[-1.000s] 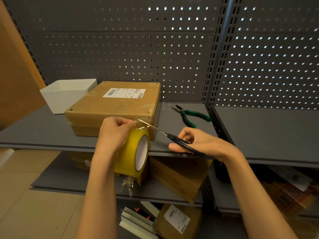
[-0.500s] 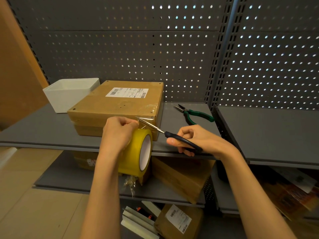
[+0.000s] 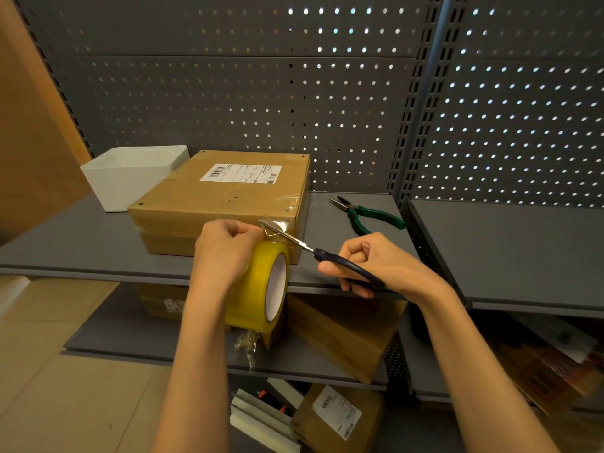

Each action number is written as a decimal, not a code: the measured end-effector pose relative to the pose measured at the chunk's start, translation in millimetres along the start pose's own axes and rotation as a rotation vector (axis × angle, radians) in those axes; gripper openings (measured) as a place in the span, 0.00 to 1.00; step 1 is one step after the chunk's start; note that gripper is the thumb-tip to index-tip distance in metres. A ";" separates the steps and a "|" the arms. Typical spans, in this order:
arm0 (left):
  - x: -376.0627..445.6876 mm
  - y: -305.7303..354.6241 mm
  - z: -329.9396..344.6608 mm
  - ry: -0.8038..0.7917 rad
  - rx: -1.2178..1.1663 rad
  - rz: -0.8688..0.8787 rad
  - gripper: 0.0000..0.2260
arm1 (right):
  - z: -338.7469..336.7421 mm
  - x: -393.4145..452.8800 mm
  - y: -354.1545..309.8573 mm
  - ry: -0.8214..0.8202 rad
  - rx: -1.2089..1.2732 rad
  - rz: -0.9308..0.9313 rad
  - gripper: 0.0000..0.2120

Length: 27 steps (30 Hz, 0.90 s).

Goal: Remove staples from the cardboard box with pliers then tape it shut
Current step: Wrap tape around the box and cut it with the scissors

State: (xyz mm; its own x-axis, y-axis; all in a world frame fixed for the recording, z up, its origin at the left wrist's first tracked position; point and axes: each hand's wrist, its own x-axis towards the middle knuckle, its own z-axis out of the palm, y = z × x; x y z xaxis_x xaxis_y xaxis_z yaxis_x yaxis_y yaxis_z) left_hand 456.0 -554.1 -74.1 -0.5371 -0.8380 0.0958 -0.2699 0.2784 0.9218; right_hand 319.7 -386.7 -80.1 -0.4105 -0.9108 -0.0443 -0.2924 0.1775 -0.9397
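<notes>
I face grey shelves (image 3: 81, 246) backed by pegboard (image 3: 228, 103); light glints through its holes, tan floor (image 3: 65, 403) below.

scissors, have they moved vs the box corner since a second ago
Yes: the scissors have advanced up and left, blade tips now at the tape by the cardboard box corner.

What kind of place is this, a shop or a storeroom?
Most likely a storeroom or packing area, though I can't be sure. Grey metal shelves run along a perforated back panel, more cardboard parcels with shipping labels sit on the lower levels, and a taped cardboard box lies beside green-handled pliers.
</notes>
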 end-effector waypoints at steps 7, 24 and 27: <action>-2.3 -0.3 -0.7 0.017 0.012 -0.017 0.05 | 2.0 -1.5 0.4 0.011 -0.009 -0.008 0.21; -10.7 -2.7 -0.4 0.031 -0.015 0.005 0.05 | 7.2 -3.3 5.3 0.017 0.007 -0.004 0.19; -11.7 -2.5 0.2 0.040 -0.015 0.005 0.05 | 7.9 -3.9 5.8 0.017 0.000 -0.001 0.17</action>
State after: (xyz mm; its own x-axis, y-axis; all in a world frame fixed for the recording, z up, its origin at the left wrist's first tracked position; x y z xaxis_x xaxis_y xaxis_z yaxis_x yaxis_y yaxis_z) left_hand 462.8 -544.9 -77.6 -0.5060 -0.8549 0.1147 -0.2556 0.2756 0.9266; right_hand 326.5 -385.0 -88.0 -0.4245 -0.9047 -0.0373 -0.2933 0.1763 -0.9396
